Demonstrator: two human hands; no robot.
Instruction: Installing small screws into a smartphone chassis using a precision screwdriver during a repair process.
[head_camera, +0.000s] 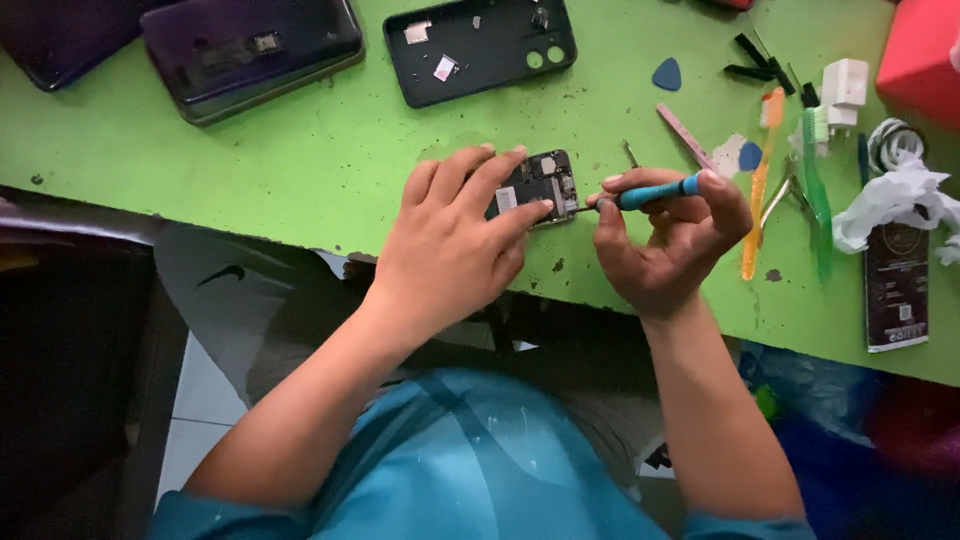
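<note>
An opened phone (545, 182) with its circuit board showing lies on the green table (330, 150) near the front edge. My left hand (455, 240) presses down on it, fingers spread over its left part. My right hand (670, 235) grips a small blue-handled screwdriver (645, 194), held nearly level with its tip at the phone's right edge.
A dark phone back cover (480, 45) lies at the back centre, with two more phones (250, 50) at the back left. Right of my hands lie a blue pick (667, 74), an orange toothbrush (760, 190), a green toothbrush (815, 180), tweezers, a white charger (843, 88), crumpled tissue (890, 205) and a red box (920, 50).
</note>
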